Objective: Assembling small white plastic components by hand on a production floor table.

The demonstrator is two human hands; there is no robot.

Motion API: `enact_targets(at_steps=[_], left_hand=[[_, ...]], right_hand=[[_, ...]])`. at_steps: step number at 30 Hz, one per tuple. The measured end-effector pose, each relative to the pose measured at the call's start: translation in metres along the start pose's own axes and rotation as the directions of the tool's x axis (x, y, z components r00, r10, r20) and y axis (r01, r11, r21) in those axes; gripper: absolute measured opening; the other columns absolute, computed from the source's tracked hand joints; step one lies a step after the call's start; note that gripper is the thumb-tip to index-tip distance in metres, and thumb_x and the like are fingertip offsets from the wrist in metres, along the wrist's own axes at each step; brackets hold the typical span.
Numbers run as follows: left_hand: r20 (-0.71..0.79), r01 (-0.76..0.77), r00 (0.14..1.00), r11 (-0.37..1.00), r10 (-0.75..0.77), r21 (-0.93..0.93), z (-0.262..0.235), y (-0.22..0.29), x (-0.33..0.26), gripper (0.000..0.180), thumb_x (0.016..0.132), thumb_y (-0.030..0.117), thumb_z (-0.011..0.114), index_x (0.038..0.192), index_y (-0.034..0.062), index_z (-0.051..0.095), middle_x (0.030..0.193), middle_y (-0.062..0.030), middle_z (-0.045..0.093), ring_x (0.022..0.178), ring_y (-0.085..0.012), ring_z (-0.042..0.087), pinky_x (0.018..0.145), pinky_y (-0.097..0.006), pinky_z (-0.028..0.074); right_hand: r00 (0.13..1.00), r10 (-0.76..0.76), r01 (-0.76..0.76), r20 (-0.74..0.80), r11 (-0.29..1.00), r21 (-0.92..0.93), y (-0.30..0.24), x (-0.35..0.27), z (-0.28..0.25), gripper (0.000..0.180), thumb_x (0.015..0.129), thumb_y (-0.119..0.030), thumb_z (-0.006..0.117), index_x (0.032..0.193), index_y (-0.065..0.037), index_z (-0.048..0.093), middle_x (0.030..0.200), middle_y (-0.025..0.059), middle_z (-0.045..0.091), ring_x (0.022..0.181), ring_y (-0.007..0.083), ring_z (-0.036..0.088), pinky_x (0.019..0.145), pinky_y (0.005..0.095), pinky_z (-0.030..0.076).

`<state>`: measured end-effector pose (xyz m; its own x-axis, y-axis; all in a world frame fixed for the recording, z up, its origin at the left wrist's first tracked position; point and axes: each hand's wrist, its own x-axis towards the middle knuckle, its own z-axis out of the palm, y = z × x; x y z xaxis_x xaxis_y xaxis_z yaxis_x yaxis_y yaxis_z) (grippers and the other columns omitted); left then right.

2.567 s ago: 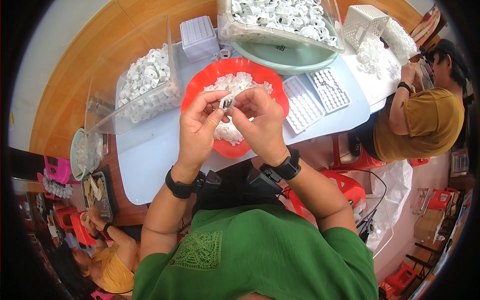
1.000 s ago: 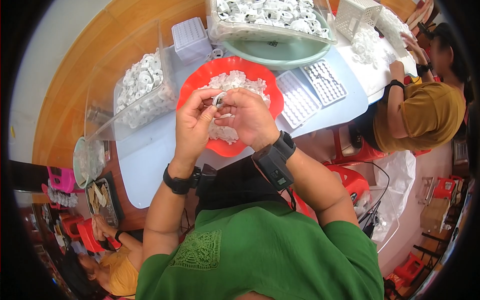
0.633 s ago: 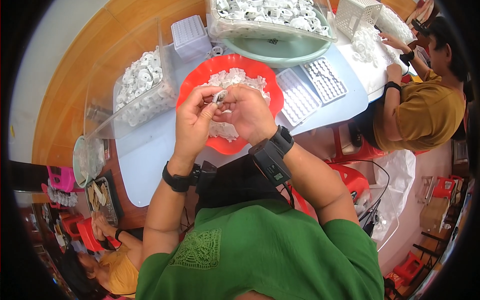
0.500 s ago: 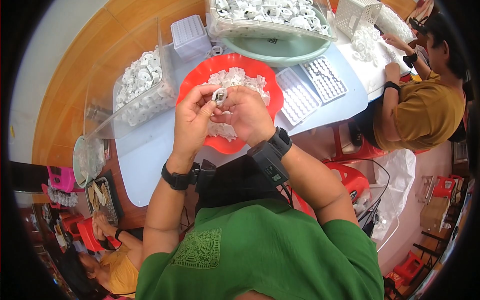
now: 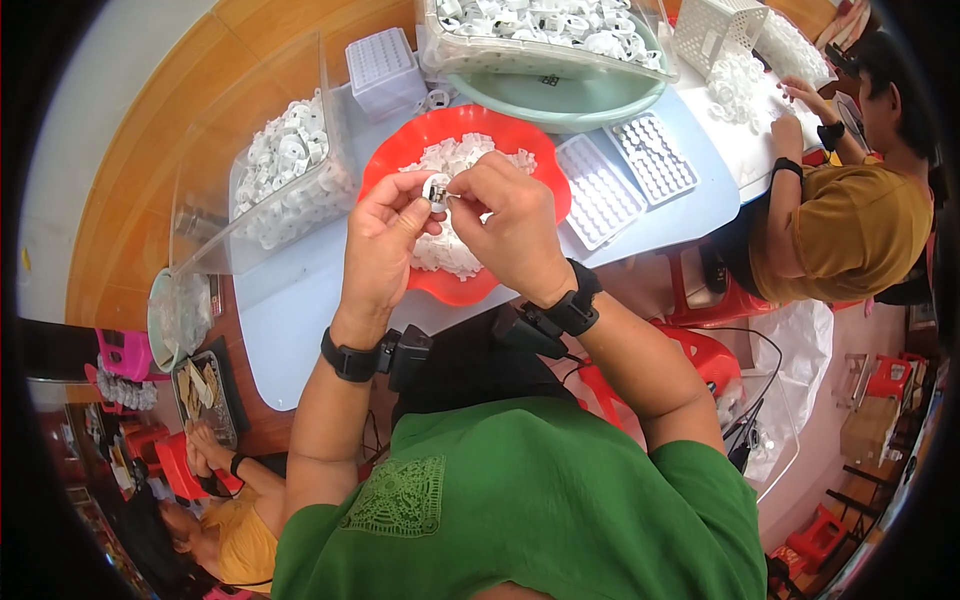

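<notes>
Over a red bowl (image 5: 395,166) heaped with small white plastic parts (image 5: 455,158), my left hand (image 5: 385,240) pinches a small white round part (image 5: 437,188) between thumb and fingers. My right hand (image 5: 505,225) meets it from the right, fingertips closed on a thin metal piece that touches the round part. Both wrists carry black bands with small devices.
A clear bin of white parts (image 5: 285,170) stands left of the bowl, a green basin (image 5: 570,95) under another full clear tub behind it. Two grey slotted trays (image 5: 625,175) lie to the right. A person in a mustard shirt (image 5: 850,220) works at the right; another person (image 5: 215,520) sits lower left.
My hands have stayed together over the red bowl, shifting slightly and turning the small part between the fingertips. The person at the right has moved their hands over the white pieces.
</notes>
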<state>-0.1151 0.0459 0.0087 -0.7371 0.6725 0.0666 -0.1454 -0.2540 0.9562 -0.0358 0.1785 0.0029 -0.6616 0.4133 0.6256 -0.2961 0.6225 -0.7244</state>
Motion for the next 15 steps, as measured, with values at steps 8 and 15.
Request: enact_targets(at_steps=[8,15], left_hand=[[0.063,-0.063,0.997,0.988,0.054,0.139,0.0039,0.0024,-0.0018,0.025,0.089,-0.001,0.055,0.113,-0.0038,0.059,0.090,-0.0039,0.060,0.078,-0.0099,0.054,0.072,-0.023,0.047],[0.089,-0.025,0.996,0.988,0.011,0.155,0.0051,0.0038,-0.0017,0.025,0.089,-0.001,0.055,0.114,-0.0037,0.059,0.089,-0.0039,0.061,0.077,-0.0098,0.055,0.072,-0.023,0.046]], right_hand=[[0.997,-0.080,0.080,0.004,0.996,-0.049,0.0033,0.0036,-0.0031,0.011,0.067,-0.001,0.066,0.070,-0.005,0.057,0.069,0.0073,0.056,0.058,0.0257,0.058,0.049,0.0357,0.044],[0.993,-0.099,0.102,0.069,0.994,-0.041,0.0080,0.0048,-0.0079,0.013,0.063,-0.003,0.066,0.068,-0.004,0.054,0.065,0.0077,0.055,0.055,0.0254,0.057,0.047,0.0358,0.043]])
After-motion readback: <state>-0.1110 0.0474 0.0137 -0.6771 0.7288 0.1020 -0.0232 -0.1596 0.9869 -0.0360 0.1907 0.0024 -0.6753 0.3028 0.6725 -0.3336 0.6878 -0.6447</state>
